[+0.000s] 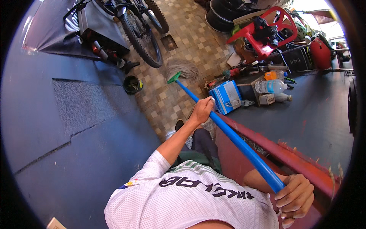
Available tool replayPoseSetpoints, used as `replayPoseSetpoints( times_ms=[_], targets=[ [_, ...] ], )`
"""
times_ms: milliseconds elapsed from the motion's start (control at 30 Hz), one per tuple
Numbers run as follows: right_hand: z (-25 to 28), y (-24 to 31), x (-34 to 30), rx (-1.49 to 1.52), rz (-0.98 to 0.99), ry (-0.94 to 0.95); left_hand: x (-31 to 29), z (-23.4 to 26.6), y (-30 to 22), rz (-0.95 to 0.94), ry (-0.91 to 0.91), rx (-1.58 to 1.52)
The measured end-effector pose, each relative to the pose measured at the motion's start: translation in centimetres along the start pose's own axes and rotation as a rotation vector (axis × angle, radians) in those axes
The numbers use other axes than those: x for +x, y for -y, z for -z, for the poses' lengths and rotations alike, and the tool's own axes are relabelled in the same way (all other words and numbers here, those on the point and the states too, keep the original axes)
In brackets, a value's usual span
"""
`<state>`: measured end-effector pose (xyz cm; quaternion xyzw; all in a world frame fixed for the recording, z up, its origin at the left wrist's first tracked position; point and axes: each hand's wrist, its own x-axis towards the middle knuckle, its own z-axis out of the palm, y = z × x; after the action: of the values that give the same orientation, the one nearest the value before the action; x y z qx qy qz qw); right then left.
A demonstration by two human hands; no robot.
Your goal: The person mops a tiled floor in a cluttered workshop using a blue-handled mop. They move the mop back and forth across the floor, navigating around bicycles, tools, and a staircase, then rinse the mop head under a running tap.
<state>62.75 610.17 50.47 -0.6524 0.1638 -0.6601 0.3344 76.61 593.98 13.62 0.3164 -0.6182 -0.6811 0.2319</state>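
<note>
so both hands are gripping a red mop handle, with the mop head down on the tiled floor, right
Not quite: the mop handle is blue, not red, as the head view shows. The left hand and right hand do both grip it, and the mop head rests on the tiled floor.

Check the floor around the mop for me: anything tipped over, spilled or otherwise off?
No spill shows. The red plastic chair lies tilted on the junk pile at upper right, not on its legs. One floor tile near the bicycle wheel looks sunken or missing. Both hands grip the blue mop handle.
</note>
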Motion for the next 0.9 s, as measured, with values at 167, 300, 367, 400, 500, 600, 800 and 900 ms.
replayPoseSetpoints(
  times_ms=[167, 300, 367, 400, 500, 600, 800, 900],
  targets=[
    [-1.9, 1.8, -1.1, 0.145, -0.128, -0.047, -6.5, -0.7, 0.8, -0.109, -0.133, 0.049],
    [-3.9, 6.1, -3.3, 0.041, -0.122, -0.084, -7.8, -4.6, 0.9, -0.060, -0.093, 0.091],
    [-6.0, 8.7, -4.1, -0.128, -0.155, -0.148, -7.6, -6.9, 0.8, -0.072, -0.044, 0.005],
    [-7.2, 9.7, -4.3, -0.209, -0.177, -0.191, -7.5, -8.1, 0.7, -0.190, -0.061, 0.036],
    [-9.6, 10.9, -4.6, -0.335, -0.220, -0.164, -7.7, -10.8, 0.3, -0.288, 0.036, 0.041],
    [-12.1, 10.8, -4.5, -0.444, -0.202, -0.078, -9.6, -12.1, 0.2, -0.381, 0.106, 0.072],
    [-14.2, 11.3, -7.5, -0.099, 0.013, -0.038, -18.6, -11.3, 0.7, -0.205, 0.030, 0.004],
    [-12.8, 11.7, -12.2, 0.136, 0.084, 0.089, -23.0, -10.0, 3.0, -0.048, -0.034, 0.107]
  ],
)
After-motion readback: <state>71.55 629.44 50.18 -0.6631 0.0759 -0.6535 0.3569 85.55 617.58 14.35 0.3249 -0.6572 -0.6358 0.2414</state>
